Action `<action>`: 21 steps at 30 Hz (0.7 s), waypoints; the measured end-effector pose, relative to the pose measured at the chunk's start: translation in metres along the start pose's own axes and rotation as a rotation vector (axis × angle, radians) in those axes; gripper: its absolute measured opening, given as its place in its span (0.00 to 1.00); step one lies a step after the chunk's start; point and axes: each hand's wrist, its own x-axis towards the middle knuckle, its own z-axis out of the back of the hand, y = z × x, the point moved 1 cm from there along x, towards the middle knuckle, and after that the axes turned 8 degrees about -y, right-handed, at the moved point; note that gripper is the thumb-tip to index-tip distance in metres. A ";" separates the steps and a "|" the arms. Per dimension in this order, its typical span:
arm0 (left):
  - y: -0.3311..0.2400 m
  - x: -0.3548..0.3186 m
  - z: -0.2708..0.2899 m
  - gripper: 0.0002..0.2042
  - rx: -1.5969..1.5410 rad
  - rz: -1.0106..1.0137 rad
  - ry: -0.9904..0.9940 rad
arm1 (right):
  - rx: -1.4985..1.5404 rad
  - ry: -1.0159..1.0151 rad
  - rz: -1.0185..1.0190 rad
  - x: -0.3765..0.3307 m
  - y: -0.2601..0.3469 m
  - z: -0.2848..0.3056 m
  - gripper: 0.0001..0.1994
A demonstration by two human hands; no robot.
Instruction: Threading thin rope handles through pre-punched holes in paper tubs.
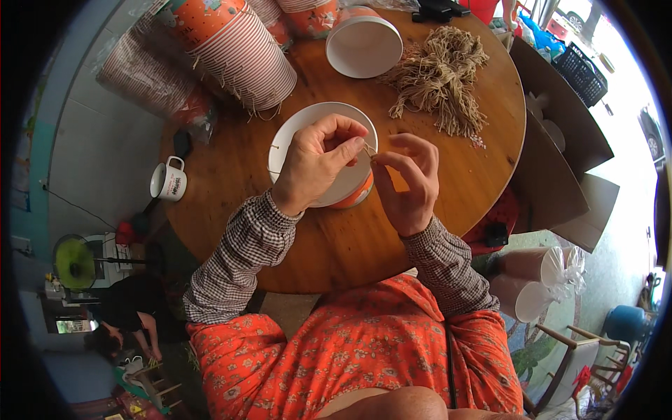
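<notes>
A short tan cord [367, 149] is pinched between the fingertips of my left hand [315, 161] and my right hand [409, 183]. Both hands are closed on it, above a round paper bucket [288, 134] with a white inside and an orange outer wall. Bits of cord show at the bucket's left side. Farther right on the table lies a tangled heap of tan cords [448, 73]. Another white-lined bucket [364, 47] tips toward me at the far middle. Left of it leans a tall nested stack of orange buckets [241, 70], cord ends hanging from their rims.
Plastic-wrapped buckets [150, 77] and a white enamel mug [168, 180] line the left of the round wooden table [336, 259]. Cardboard boxes [549, 168] stand against its right edge. Bagged buckets [532, 276] and a chair [577, 357] are lower right. A person [129, 308] bends near a green fan [73, 262].
</notes>
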 end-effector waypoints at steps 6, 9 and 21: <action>0.001 0.002 -0.003 0.07 0.027 -0.070 0.023 | 0.223 0.117 -0.203 0.001 -0.002 -0.006 0.08; 0.000 0.001 -0.003 0.07 0.065 -0.081 0.053 | 0.267 0.145 -0.339 0.001 -0.004 -0.005 0.06; 0.001 0.003 -0.004 0.07 0.482 -0.406 0.032 | 0.479 0.177 -0.584 -0.002 -0.018 -0.008 0.05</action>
